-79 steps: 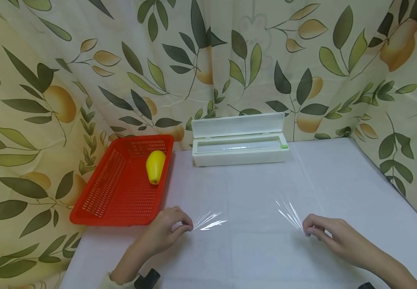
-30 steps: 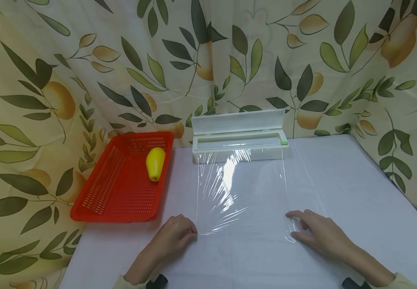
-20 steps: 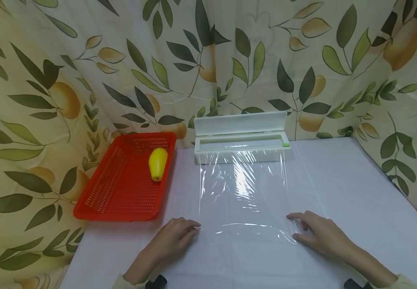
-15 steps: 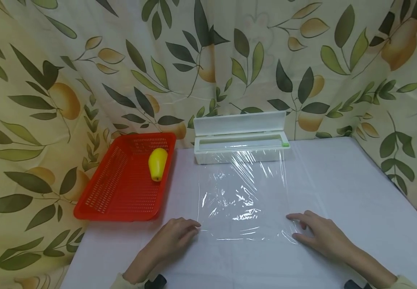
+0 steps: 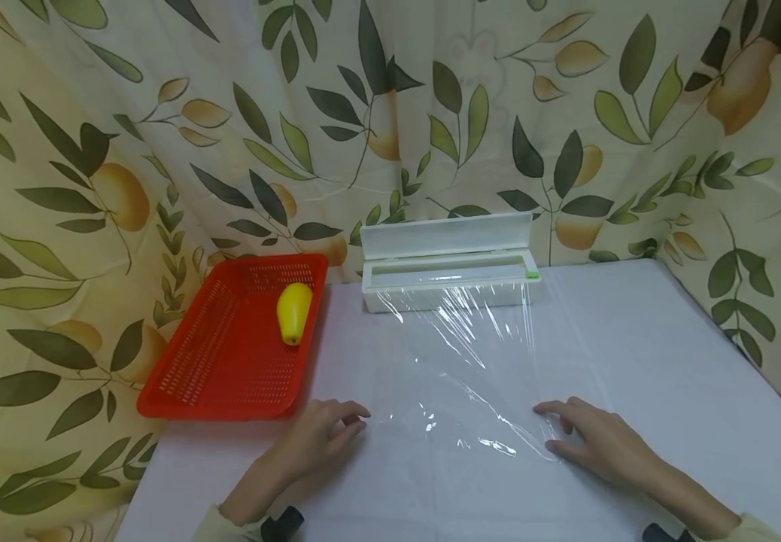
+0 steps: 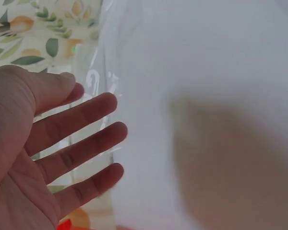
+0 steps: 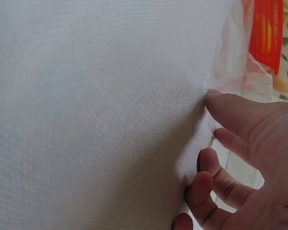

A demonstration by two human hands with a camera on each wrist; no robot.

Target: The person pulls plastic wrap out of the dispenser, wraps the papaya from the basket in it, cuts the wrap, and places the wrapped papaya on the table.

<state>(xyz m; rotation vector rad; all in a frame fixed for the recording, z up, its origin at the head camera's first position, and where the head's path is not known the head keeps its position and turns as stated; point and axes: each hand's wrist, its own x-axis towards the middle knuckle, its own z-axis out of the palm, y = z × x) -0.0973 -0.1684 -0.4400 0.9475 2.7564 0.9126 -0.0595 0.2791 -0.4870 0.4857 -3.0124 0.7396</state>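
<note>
A clear sheet of cling film (image 5: 461, 361) runs from a white dispenser box (image 5: 445, 235) forward over the white table. Its front edge lies wrinkled between the two hands. My left hand (image 5: 323, 436) hovers just off the film's left front corner; the left wrist view shows its fingers (image 6: 81, 149) spread and holding nothing. At the right front corner, my right hand (image 5: 597, 433) rests with thumb and index finger apart, touching the film. In the right wrist view the thumb tip (image 7: 218, 99) presses at the film's edge, and the other fingers bend loosely.
To the left stands a red perforated basket (image 5: 228, 384) with a yellow papaya-like fruit (image 5: 293, 315) in it. The dispenser's lid is up, with a green slider (image 5: 531, 275) at its right end. A patterned curtain (image 5: 336, 173) hangs behind the table.
Both hands pinched the film's corners at first, then lowered it onto the table. Since then my left hand has let go and drawn slightly away; the film's front edge has shifted and wrinkled.
</note>
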